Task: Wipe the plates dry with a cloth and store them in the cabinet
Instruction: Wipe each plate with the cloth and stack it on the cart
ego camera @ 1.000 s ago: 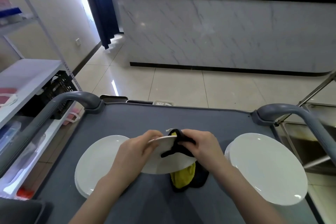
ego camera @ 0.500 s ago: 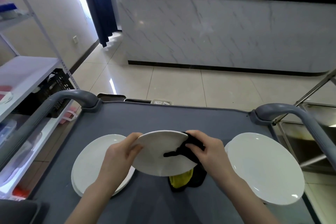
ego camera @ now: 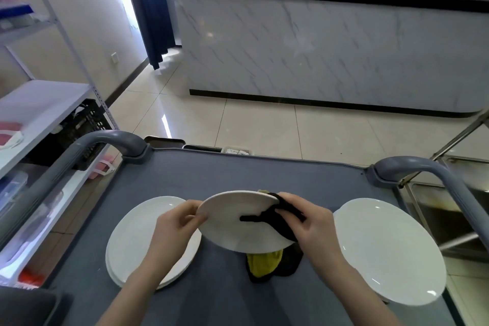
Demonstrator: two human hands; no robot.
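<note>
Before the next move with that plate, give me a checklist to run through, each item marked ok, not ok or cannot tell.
1. Left hand grips the held plate at its rim: ok.
2. Right hand pinches the cloth against the plate's opposite edge: ok.
3. Held plate wiped dry all over: cannot tell.
4. Held plate raised off the cart: ok.
5. Plates on the left and plates on the right lie flat on the cart: ok.
6. Cabinet for storing in view: cannot tell.
</note>
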